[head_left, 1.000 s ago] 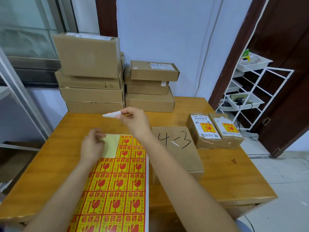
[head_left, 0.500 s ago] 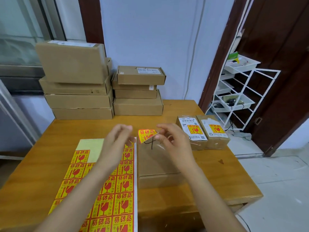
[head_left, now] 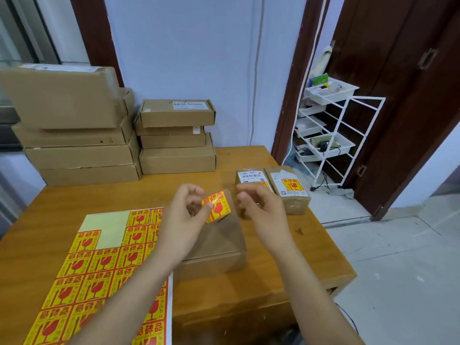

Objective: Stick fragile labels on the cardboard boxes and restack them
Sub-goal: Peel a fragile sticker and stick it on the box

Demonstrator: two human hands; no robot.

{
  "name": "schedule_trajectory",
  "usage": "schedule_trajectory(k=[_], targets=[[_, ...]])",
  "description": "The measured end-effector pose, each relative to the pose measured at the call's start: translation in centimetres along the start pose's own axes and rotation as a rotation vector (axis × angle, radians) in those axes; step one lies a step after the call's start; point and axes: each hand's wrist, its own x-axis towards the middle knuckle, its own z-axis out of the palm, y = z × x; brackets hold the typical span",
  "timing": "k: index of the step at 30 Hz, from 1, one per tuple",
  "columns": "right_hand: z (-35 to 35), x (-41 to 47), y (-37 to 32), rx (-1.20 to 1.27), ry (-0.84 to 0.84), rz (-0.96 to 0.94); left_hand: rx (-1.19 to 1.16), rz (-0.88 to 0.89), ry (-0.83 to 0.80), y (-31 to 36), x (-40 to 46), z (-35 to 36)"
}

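Item: one square yellow-and-red fragile label (head_left: 217,206), peeled, held in the air and tilted, its lower edge just above the far end of a plain brown cardboard box (head_left: 217,247). The box lay on the wooden surface (head_left: 271,247) directly below and toward the person from both hands, its long axis running away from the person.

Left hand (head_left: 185,217): fingers curled, thumb and forefinger pinching the label's left edge. This hand was the nearer to the label and carried it.

Right hand (head_left: 258,204): fingers loosely curled just right of the label, apart from it; whether anything was pinched between them could not be told.

Judgement: the label needed to travel downward onto the box top, the right hand free to smooth it.

Also present: a sheet of yellow-and-red labels (head_left: 99,270) left of the box, some squares already removed; two small labelled brown boxes (head_left: 286,188) to the right; two stacks of unlabelled brown boxes (head_left: 124,145) at the far wall.
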Motion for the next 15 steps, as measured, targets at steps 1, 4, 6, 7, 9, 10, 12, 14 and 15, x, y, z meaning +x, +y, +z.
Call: schedule_trajectory(k=[1, 4, 6, 7, 9, 10, 12, 14, 15], targets=[[0.0, 0.0, -0.3, 0.061, -0.043, 0.066, 0.034, 0.014, -0.02, -0.2, -0.2, 0.1], [0.1, 0.1, -0.6, 0.139, -0.184, 0.179, 0.034, 0.0, -0.089, -0.5, -0.5, 0.4], [0.3, 0.1, -0.5, 0.115, -0.207, 0.175, 0.03, -0.007, -0.112, -0.6, -0.5, 0.4], [0.3, 0.2, -0.5, 0.115, -0.2, 0.179, 0.022, -0.01, -0.114, -0.7, -0.3, 0.3], [0.3, 0.4, -0.2, 0.112, -0.178, 0.19, 0.014, -0.014, -0.115, -0.9, 0.0, 0.1], [0.3, 0.5, 0.1, 0.103, -0.17, 0.197, 0.02, -0.014, -0.115, -1.1, 0.2, 0.0], [0.4, 0.6, 0.3, 0.074, -0.162, 0.203, 0.043, -0.003, -0.108, -1.4, 0.4, -0.1], [0.5, 0.8, 0.6, 0.037, -0.151, 0.206, 0.084, 0.018, -0.094, -1.7, 0.4, -0.2], [0.6, 1.0, 0.8, 0.013, -0.147, 0.21, 0.11, 0.027, -0.09, -1.9, 0.4, -0.3]])
